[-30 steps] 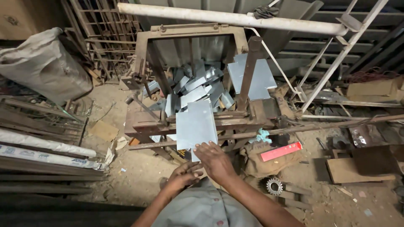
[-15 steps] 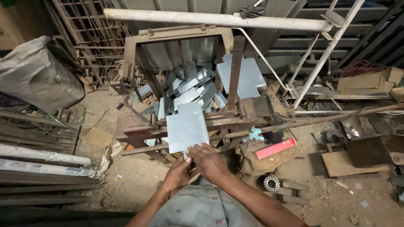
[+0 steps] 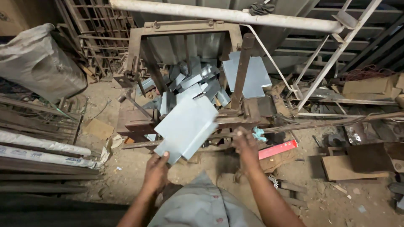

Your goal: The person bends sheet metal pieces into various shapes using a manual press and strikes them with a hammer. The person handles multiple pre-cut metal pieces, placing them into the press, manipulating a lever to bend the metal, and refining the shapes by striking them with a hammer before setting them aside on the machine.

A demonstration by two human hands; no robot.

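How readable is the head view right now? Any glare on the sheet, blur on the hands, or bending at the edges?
Head view: even, soft light, no hard shadows. The metal sheet looks pale with a mild sheen, not blown out. The right hand is slightly smeared by motion; the left hand is sharper. The white pipe bows near the top edge, showing wide-angle distortion. The lower left corner is dark.

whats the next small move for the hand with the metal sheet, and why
Probably a toss onto the heap of cut sheets behind the rusty press frame. The left hand pinches the bent metal sheet by its near corner, tilted and clear of the frame, while the right hand rests at the frame's bar.
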